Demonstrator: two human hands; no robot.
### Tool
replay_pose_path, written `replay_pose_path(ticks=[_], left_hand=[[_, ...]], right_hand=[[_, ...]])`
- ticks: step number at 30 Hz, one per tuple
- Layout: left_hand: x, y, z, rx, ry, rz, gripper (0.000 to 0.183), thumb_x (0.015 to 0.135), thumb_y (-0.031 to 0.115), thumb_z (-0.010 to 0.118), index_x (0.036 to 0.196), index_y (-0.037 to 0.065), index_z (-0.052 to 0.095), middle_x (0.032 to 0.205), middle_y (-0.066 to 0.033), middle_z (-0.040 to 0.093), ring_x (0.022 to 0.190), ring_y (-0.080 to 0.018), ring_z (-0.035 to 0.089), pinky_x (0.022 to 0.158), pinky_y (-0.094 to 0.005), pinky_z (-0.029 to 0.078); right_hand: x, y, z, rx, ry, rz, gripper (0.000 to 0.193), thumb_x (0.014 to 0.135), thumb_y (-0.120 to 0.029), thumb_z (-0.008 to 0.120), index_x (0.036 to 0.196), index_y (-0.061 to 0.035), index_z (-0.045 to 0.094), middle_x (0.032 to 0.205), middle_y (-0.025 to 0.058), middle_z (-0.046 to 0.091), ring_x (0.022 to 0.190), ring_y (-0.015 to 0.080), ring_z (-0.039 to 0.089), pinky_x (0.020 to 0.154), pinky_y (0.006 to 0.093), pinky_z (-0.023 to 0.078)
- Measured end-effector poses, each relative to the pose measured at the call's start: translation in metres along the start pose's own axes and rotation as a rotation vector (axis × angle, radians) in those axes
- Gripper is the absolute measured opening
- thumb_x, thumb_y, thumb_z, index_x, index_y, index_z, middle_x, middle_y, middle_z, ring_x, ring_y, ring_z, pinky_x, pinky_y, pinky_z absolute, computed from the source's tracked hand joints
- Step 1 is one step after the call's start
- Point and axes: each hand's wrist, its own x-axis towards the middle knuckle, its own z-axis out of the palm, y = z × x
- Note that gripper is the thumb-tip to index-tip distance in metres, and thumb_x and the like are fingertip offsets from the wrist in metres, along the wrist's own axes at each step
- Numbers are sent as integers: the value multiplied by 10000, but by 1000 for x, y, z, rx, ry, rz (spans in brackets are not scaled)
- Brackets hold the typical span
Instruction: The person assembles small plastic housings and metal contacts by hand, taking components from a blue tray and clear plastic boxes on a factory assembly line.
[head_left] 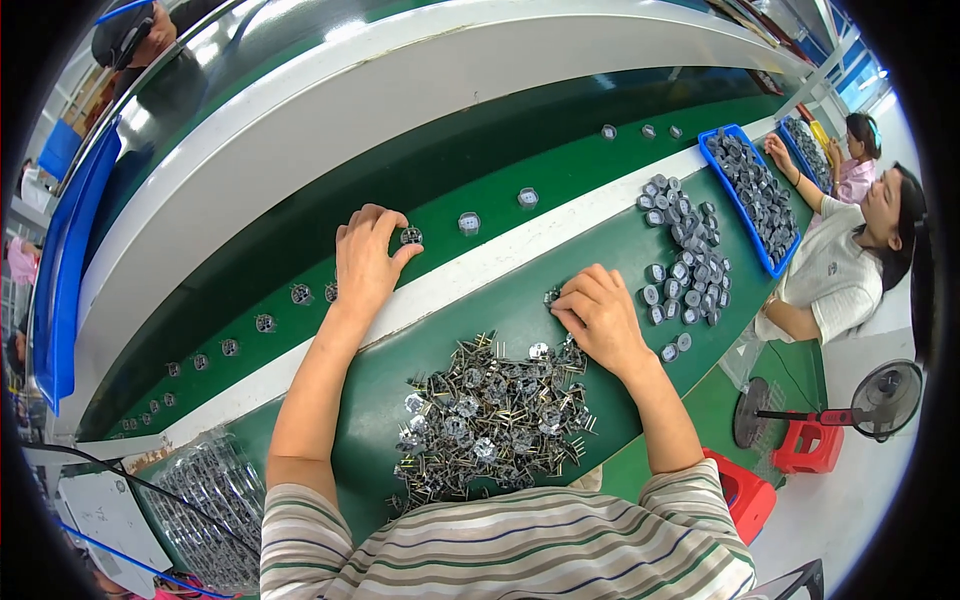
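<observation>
My left hand reaches over the green belt. Its thumb and forefinger close around a small round part with dark metal pieces in it. Above the green worktable, my right hand pinches another small metal-and-plastic part at its fingertips. Between my forearms, close to my body, lies a heap of small clear round parts with metal pins. The heap's edge reaches just below my right hand.
Similar parts line the belt at left; paler ones sit farther right. Grey round caps lie right of my right hand, beside a blue tray of grey parts. A co-worker sits at right. A pale ledge separates table and belt.
</observation>
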Motion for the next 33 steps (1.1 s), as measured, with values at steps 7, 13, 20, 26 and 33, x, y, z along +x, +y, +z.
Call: replay_pose_path(ticks=[7,13,20,26,33], left_hand=[[-10,0,-3,8,108,-46,380,754,197,910,1043,113,677,1047,-70,628,1060,-296,626,871,-445,452],[-13,-5,-3,44,84,70,213,762,213,886,906,118,761,962,-37,603,970,-252,621,820,-443,435],[-18,-4,-13,77,59,36,227,739,215,900,900,111,777,987,-38,610,988,-248,610,833,-440,423],[-3,34,-11,7,78,120,411,760,222,893,1116,77,747,1063,-51,615,1064,-270,586,899,-445,401],[21,34,17,-38,-114,81,326,741,235,914,1003,84,792,1082,-45,626,1122,-267,564,930,-452,399]], right_hand=[[8,-1,0,86,-42,170,229,786,-124,873,969,-84,741,969,35,685,969,263,617,825,403,438],[9,7,14,79,-48,136,221,799,-133,871,974,-86,745,997,36,678,981,258,601,849,395,426],[9,7,17,109,-51,139,155,823,-116,839,936,-89,738,952,34,646,964,251,594,860,404,410],[10,4,15,68,-55,196,140,814,-124,844,883,-92,725,917,27,641,946,244,594,858,406,401],[9,4,14,48,-47,183,119,818,-129,837,857,-95,730,887,25,636,942,245,595,866,409,399]])
